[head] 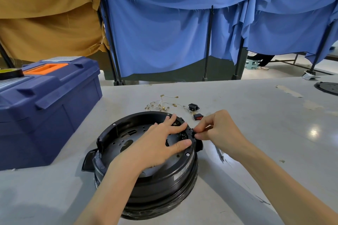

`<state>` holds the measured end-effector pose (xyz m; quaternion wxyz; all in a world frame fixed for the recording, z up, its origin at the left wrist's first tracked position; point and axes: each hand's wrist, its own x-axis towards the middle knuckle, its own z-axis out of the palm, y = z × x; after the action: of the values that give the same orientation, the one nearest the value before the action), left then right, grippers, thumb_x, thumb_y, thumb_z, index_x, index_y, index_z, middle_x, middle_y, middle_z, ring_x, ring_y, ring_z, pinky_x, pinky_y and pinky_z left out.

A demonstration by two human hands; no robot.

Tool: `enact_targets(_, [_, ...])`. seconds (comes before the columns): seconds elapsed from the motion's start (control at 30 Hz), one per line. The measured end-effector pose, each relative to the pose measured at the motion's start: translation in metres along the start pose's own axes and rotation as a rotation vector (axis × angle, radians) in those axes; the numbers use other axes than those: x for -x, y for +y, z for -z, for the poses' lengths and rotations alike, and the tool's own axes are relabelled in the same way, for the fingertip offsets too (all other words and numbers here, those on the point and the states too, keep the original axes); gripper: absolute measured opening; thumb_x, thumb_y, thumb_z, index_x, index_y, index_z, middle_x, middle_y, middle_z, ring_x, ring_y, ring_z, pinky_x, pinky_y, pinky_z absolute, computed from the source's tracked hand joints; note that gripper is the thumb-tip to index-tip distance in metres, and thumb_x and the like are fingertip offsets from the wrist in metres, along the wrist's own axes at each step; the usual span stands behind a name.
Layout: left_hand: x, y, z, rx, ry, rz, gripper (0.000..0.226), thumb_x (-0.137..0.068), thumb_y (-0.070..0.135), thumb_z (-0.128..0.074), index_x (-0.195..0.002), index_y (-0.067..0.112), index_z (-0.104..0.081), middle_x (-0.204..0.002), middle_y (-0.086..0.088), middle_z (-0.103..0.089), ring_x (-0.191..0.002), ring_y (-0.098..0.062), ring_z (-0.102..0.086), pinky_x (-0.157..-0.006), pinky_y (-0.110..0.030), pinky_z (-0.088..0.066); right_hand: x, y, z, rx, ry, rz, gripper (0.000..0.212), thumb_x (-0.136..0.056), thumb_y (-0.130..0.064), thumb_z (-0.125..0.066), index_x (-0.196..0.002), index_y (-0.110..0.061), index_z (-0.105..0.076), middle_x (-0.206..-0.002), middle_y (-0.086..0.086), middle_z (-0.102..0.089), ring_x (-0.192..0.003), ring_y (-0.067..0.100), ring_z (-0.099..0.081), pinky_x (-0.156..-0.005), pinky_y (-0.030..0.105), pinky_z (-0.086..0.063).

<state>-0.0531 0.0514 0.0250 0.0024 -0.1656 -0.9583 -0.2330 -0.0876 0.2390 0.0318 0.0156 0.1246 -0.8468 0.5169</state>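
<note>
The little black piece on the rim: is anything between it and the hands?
Nothing visible. The right hand pinches the little black piece at the rim of the round black base. The left hand lies flat inside the base, right beside it.

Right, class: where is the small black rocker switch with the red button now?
Head view: the red-buttoned rocker switch lies on the grey table right of centre, between the right hand and the black power socket behind it.
</note>
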Motion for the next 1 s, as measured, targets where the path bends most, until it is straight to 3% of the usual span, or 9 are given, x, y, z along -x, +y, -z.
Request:
enact_targets(0.4, [-0.0011, 0.0013, 0.0005, -0.003, -0.003, -0.002, 0.06, -0.092, 0.055, -0.046, -0.147, 0.04, -0.028, -0.161, 0.007, -0.002, -0.148, -0.009, -0.003, -0.119, -0.035, -0.003, -0.0025, 0.0046, -0.0063, 0.033, 0.035, 0.009, 0.036, -0.074, 0.012, -0.073, -0.056, -0.018, -0.066, -0.068, 0.007, -0.068, -0.071, 0.022, -0.065, -0.084, 0.043, -0.056])
enact_targets(0.63, [-0.0019, 0.0009, 0.0, -0.005, -0.014, -0.001, 0.06, -0.092, 0.055, -0.045, -0.147, 0.04, -0.027, -0.161, 0.007, -0.001, -0.147, -0.009, -0.002, -0.117, -0.035, 0.006, -0.0026, 0.0054, -0.0074, 0.014, 0.043, 0.012, 0.041, -0.073, 0.014, -0.073, -0.053, -0.02, -0.064, -0.06, -0.003, -0.066, -0.064, 0.015, -0.063, -0.077, 0.034, -0.055])
enact_targets(0.73, [-0.0014, 0.0006, -0.0002, 0.005, -0.011, 0.001, 0.06, -0.091, 0.056, -0.045, -0.147, 0.041, -0.027, -0.161, 0.007, -0.001, -0.147, -0.009, -0.002, -0.117, -0.036, 0.007, -0.0032, 0.0042, -0.0054, 0.03, 0.007, 0.015, 0.041, -0.074, 0.013, -0.073, -0.052, -0.02, -0.063, -0.064, 0.001, -0.067, -0.069, 0.018, -0.064, -0.081, 0.037, -0.055])
enact_targets(1.0, [-0.0012, -0.0001, -0.0002, 0.014, -0.011, -0.012, 0.062, -0.091, 0.056, -0.046, -0.147, 0.04, -0.027, -0.161, 0.006, -0.002, -0.148, -0.009, -0.002, -0.117, -0.036, 0.007, -0.0032, 0.0042, -0.005, 0.041, 0.0, 0.031, 0.037, -0.075, 0.013, -0.073, -0.055, -0.018, -0.064, -0.066, 0.004, -0.067, -0.067, 0.015, -0.061, -0.076, 0.028, -0.052])
